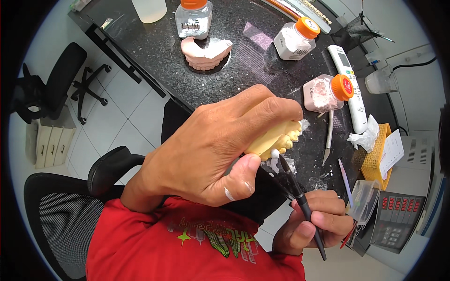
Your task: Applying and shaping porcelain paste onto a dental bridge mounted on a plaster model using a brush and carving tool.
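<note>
My left hand [220, 140] grips a yellow dental cast [271, 141], its teeth turned to the right. Fingers cover the top of the cast and the thumb presses its lower edge. A white tooth form [275, 154] shows at the cast's near side. Between the fingers and thumb of my right hand [318, 220] is a slim black brush [302, 201], slanting up to the left. The brush's dark tip is at the white tooth; whether it touches cannot be told. White smears mark my left thumb.
On the dark speckled table [154, 51] are a pink dental cast [205, 54], powder jars with orange lids [294, 40], a craft knife [329, 138], a white remote control [349, 89], crumpled tissue [365, 136] and a yellow basket [375, 154]. A grey device [398, 206] with red digits stands at right.
</note>
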Available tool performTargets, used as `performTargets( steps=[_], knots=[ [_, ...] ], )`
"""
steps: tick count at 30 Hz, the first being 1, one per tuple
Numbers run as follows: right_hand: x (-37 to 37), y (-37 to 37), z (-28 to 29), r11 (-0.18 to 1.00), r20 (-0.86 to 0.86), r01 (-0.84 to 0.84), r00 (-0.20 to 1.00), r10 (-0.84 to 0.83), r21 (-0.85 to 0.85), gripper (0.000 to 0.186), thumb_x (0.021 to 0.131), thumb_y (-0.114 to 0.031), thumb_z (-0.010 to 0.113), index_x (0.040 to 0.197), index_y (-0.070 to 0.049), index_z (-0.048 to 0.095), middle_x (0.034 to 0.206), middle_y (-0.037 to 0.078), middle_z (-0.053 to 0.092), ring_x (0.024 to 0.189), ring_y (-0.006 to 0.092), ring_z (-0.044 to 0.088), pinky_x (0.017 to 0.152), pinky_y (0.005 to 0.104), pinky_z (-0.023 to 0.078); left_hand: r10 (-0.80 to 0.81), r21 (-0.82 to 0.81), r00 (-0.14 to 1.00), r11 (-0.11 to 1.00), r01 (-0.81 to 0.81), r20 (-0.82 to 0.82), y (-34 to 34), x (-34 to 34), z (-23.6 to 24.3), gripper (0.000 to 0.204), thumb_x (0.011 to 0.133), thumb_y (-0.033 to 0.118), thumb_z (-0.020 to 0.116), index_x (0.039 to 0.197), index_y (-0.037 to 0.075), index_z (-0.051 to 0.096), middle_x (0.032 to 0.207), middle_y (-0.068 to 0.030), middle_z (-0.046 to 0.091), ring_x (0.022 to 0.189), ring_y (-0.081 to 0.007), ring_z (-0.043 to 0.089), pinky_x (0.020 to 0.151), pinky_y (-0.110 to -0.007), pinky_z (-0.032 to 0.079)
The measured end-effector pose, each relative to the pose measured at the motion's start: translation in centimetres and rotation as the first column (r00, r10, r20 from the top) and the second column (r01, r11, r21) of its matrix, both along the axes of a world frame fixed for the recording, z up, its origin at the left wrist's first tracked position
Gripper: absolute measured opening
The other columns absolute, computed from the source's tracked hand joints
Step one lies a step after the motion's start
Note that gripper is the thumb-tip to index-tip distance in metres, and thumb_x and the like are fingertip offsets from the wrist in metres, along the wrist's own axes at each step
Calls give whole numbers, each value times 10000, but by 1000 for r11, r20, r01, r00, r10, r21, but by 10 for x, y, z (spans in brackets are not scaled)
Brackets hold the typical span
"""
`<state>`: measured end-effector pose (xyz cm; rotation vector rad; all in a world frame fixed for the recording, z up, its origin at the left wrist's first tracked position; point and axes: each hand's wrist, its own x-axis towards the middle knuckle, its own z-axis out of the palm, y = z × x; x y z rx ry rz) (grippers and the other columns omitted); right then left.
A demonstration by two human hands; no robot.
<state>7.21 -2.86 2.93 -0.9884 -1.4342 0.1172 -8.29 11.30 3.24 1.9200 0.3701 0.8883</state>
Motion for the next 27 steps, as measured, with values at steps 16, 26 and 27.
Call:
performTargets(
  steps=[16, 26, 27],
  knots=[
    [2, -2, 3, 999, 2, -1, 1000, 1, -37, 206, 752, -64, 671, 883, -8, 523, 719, 124, 588, 570, 199, 612, 491, 256, 532, 0, 27, 1000, 1000, -1, 19, 0, 1, -1, 585, 820, 480, 434, 1120, -14, 528, 954, -173, 547, 829, -254, 569, 730, -333, 454],
    [1, -2, 2, 1000, 7, 1, 1000, -1, -21, 208, 749, -59, 675, 885, -8, 527, 717, 123, 590, 568, 199, 612, 467, 253, 528, 2, 27, 1000, 1000, -2, 5, 0, 0, 0, 573, 813, 459, 441, 1121, -16, 525, 950, -176, 545, 833, -260, 567, 736, -334, 454],
    [2, -3, 3, 1000, -6, 8, 1000, -8, -14, 209, 749, -59, 677, 886, -8, 527, 719, 120, 590, 570, 199, 613, 465, 251, 527, 3, 30, 1000, 1000, -3, 7, 0, 0, 1, 573, 812, 459, 441, 1122, -14, 525, 949, -176, 545, 832, -260, 567, 737, -334, 454]
  ],
)
